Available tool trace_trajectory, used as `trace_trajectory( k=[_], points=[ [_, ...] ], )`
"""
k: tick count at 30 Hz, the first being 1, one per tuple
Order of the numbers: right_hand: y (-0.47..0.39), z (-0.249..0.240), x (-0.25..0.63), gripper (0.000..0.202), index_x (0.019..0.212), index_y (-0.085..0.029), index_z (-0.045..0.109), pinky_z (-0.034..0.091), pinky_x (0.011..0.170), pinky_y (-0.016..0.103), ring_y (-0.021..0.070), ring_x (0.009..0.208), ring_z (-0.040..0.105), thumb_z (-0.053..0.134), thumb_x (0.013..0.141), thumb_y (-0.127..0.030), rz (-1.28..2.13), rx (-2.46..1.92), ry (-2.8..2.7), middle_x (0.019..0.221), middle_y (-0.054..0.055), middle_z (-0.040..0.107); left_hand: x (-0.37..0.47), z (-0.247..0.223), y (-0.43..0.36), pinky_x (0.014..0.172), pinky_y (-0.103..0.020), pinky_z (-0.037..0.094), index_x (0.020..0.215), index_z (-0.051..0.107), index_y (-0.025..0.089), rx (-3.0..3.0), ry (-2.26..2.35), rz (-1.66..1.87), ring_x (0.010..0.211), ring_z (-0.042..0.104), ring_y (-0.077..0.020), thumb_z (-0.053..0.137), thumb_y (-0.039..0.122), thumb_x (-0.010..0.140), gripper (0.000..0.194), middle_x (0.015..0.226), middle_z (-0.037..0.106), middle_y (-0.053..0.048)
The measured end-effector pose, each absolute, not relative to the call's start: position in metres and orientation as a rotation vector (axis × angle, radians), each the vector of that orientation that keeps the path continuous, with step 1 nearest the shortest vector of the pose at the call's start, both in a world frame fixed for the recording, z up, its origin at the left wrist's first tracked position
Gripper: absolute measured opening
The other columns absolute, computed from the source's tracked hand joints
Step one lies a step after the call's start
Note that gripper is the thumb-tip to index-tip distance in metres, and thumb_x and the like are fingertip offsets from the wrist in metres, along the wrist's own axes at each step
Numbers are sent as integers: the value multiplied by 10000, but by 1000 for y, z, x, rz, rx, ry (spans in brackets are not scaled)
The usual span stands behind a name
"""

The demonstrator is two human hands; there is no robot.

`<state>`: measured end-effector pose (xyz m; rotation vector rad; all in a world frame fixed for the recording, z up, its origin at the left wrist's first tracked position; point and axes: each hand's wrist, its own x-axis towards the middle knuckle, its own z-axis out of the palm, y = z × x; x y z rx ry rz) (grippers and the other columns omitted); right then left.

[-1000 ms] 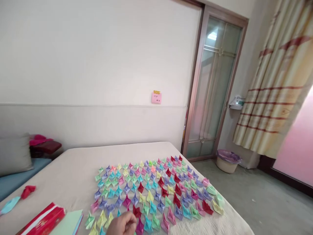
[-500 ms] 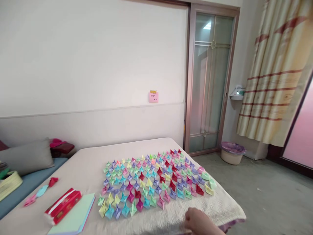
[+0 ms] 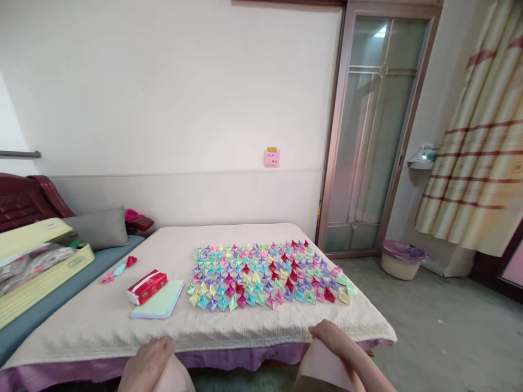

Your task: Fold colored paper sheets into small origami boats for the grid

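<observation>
Pink paper sheet [image 3: 327, 362], at the near bed edge [image 3: 245, 332], is pinched in the right hand [image 3: 333, 337] and judged light, floppy, crease-prone, best held by corners; left hand [image 3: 149, 362] grip indeterminable.

On the bed [image 3: 122, 326] the folded paper shapes [image 3: 269, 272] lie right of the tissue box [image 3: 147, 287] and paper stack [image 3: 159, 306], the bin [image 3: 402, 260] on the floor beyond

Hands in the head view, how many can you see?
2: the left hand at the bottom edge left of centre, the right hand at the bed's near edge, touching pink paper.
</observation>
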<state>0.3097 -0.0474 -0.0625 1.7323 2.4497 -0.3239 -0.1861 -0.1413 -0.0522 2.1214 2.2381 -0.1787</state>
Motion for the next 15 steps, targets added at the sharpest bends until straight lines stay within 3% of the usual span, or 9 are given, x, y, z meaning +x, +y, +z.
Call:
trace_trajectory(
  k=[5, 8, 10, 12, 15],
  points=[
    [-63, -62, 308, 206, 1099, -165, 655, 576, 819, 419, 211, 934, 688, 602, 967, -314, -200, 1811, 2383, 1093, 58, 703, -183, -53, -149, 959, -402, 429, 1158, 696, 220, 2086, 2335, -112, 1146, 598, -288, 377, 162, 944, 389, 1221, 698, -113],
    [-72, -64, 304, 176, 1069, -162, 679, 555, 803, 420, 239, 929, 703, 531, 978, -187, -141, 1846, 2367, 1045, 82, 730, -179, -56, -151, 918, -399, 444, 1133, 697, 199, 2035, 2396, -73, 1108, 602, -305, 355, 233, 973, 379, 1176, 702, -124],
    [-77, -65, 301, 326, 1045, -183, 713, 545, 764, 417, 296, 935, 725, 426, 943, -68, -135, 1846, 2381, 1040, 141, 751, -178, -57, -153, 886, -406, 453, 1122, 694, 186, 1994, 2437, -38, 1084, 607, -321, 343, 262, 980, 387, 1153, 702, -132],
    [-81, -67, 299, 424, 1062, -184, 724, 550, 767, 444, 326, 934, 741, 346, 929, -45, -136, 1841, 2399, 1048, 182, 757, -178, -59, -153, 851, -401, 464, 1138, 681, 183, 1940, 2467, 12, 1078, 616, -323, 333, 303, 986, 398, 1138, 711, -135],
    [-80, -82, 306, 468, 1055, -183, 757, 541, 808, 517, 383, 969, 733, 369, 852, -18, -102, 1842, 2419, 1115, 244, 741, -178, -60, -151, 906, -396, 436, 1071, 704, 209, 1877, 2468, 56, 1102, 614, -306, 383, 327, 972, 356, 1145, 726, -120]
  ],
)
